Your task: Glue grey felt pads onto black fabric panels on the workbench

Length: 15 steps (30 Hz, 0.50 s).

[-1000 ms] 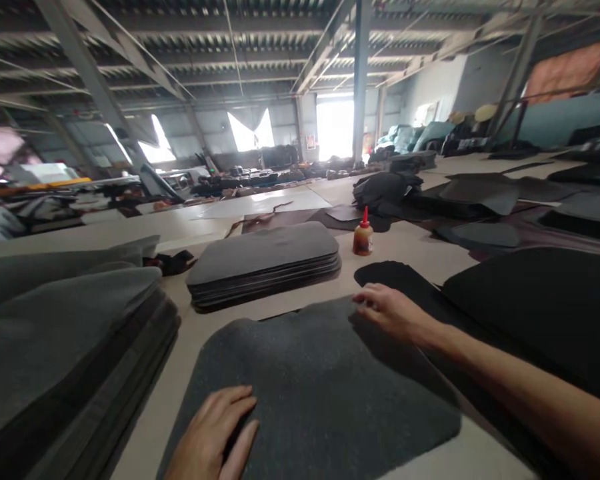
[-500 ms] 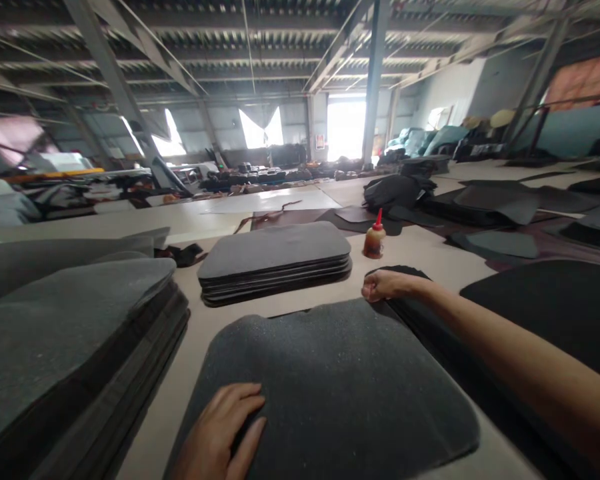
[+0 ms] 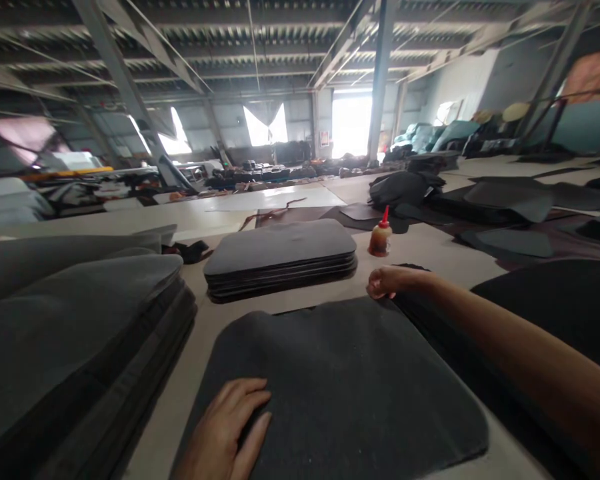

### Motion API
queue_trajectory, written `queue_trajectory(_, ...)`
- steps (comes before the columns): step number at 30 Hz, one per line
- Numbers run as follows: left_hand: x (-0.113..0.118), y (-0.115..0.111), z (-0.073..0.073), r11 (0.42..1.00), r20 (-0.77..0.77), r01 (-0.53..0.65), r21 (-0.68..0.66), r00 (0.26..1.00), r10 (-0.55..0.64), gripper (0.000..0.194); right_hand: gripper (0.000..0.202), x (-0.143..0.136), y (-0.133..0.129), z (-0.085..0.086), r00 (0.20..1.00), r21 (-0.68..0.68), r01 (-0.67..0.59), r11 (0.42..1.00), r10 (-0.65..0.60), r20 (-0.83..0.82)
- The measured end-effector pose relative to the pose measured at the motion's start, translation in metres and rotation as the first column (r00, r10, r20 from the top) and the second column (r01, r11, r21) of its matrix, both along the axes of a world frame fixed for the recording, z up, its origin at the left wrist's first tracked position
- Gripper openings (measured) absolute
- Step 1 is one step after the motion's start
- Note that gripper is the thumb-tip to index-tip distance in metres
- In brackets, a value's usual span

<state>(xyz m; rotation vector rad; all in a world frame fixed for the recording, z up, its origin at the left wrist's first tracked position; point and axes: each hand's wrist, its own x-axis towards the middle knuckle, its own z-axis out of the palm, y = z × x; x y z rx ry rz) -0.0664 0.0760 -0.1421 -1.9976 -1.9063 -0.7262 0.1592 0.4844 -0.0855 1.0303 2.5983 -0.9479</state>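
Note:
A large dark grey sheet (image 3: 350,380) with rounded corners lies in front of me on the pale table. My left hand (image 3: 230,427) rests palm down on its near left part, fingers stretched out and thumb apart. At the sheet's far right corner my right hand (image 3: 383,283) is closed, its curled fingers gripping the edge; the fingertips are partly hidden. Just beyond that hand stands a small glue bottle (image 3: 381,241) with a red nozzle and amber contents. Under my right forearm lie more dark sheets (image 3: 430,333).
A neat stack of grey rounded panels (image 3: 280,250) sits beyond the sheet. To the left rises a taller pile of grey sheets (image 3: 80,300). Dark pieces (image 3: 505,200) and a black bundle (image 3: 405,191) lie at the back right of the table (image 3: 450,250).
The view has shifted slightly, so things appear a little further right. My right hand's fingers look more curled at the sheet's corner. My left hand stays on the sheet.

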Motion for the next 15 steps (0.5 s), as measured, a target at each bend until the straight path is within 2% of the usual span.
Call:
queue_trajectory(7,0.0043,-0.0007,0.0038,1.000,0.024,0.002,-0.013,1.000,-0.002,0.017,0.015,0.0022,-0.0008,-0.0061,0.998,0.061,0.024,0.998,-0.020,-0.057)
queue_trajectory(15,0.0007,-0.0018,0.0001,1.000,-0.001,0.003,-0.014,1.000,-0.003,0.018,0.025,0.0021,0.0002,-0.0031,0.997,0.085,-0.070,0.994,0.072,-0.021)
